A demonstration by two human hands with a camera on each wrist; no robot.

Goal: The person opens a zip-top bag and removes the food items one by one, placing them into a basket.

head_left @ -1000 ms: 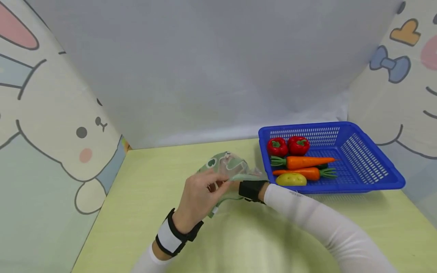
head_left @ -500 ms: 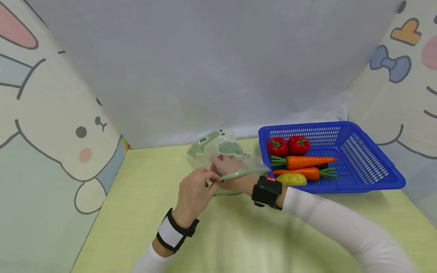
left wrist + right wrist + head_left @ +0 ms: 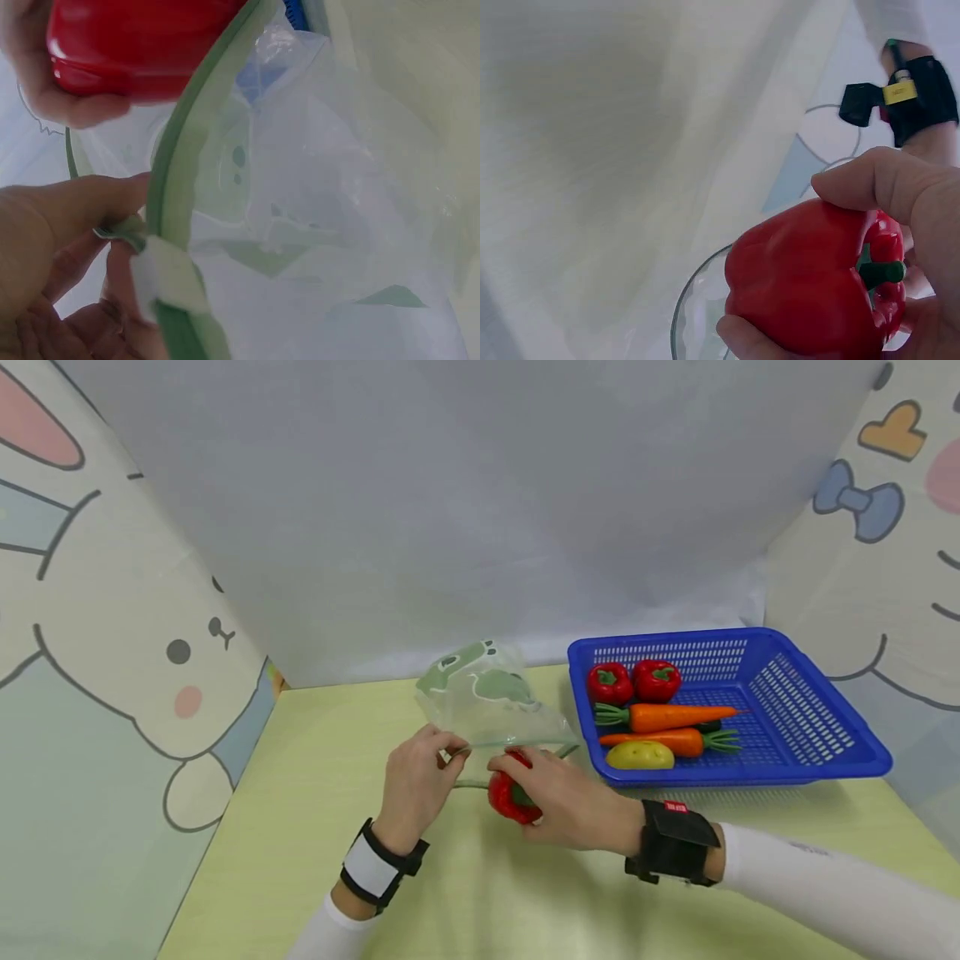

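Observation:
A clear zip bag (image 3: 495,702) with green cartoon print lies at the middle of the table, its green-edged mouth toward me. My left hand (image 3: 420,785) pinches the bag's rim near the white zip slider (image 3: 169,274), keeping the mouth apart. Just outside that mouth, my right hand (image 3: 573,797) grips a red bell pepper (image 3: 513,793) with a green stem. In the right wrist view the thumb and fingers wrap round the bell pepper (image 3: 810,281), stem toward the palm. No object shows inside the bag.
At the right stands a blue plastic basket (image 3: 810,768). Two red bell peppers (image 3: 633,682), two carrots (image 3: 678,717), a yellow potato-like piece (image 3: 640,755) and a partly hidden dark green item are in it. A pale wall (image 3: 480,527) rises behind the yellow-green table (image 3: 322,793).
My right hand has come out of the bag toward me and to the right, with the red bell pepper in its grip. My left hand stays at the bag's rim; the bag lies flatter.

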